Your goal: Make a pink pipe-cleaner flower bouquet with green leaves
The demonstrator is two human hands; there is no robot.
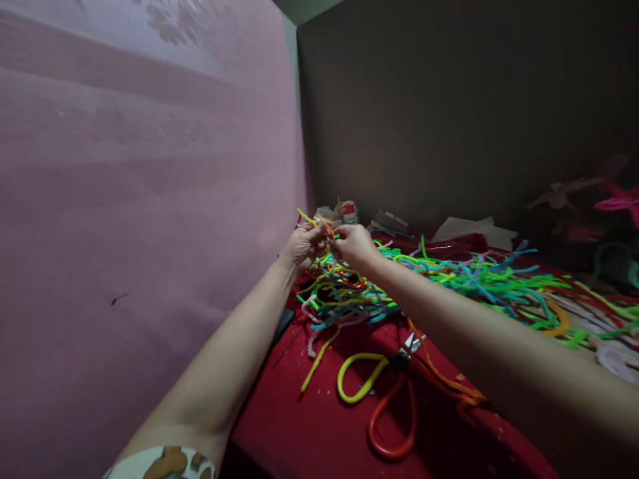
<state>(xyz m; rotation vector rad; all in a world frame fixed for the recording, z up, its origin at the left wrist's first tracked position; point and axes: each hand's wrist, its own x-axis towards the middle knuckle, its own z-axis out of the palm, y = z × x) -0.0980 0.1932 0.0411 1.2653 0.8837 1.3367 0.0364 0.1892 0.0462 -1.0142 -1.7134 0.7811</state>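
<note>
My left hand [303, 246] and my right hand [353, 246] meet above the far part of the table, fingers closed in a pinch. Between them are thin fuzzy pipe cleaners; a yellow pipe cleaner [306, 216] sticks out past my left fingers, and an orange pipe cleaner [329, 229] crosses between the fingertips. How these are joined is too small to make out. Beneath and beyond the hands spreads a tangled heap of pipe cleaners [369, 306] in green, blue, yellow and pink.
Scissors with yellow and red loop handles [369, 436] lie on the red tablecloth [299, 439]. Nearby are a loose yellow pipe cleaner [319, 361] and orange strands [442, 378]. A pink patterned wall [174, 233] rises close on the left. Pink flower shapes [622, 199] stand at right.
</note>
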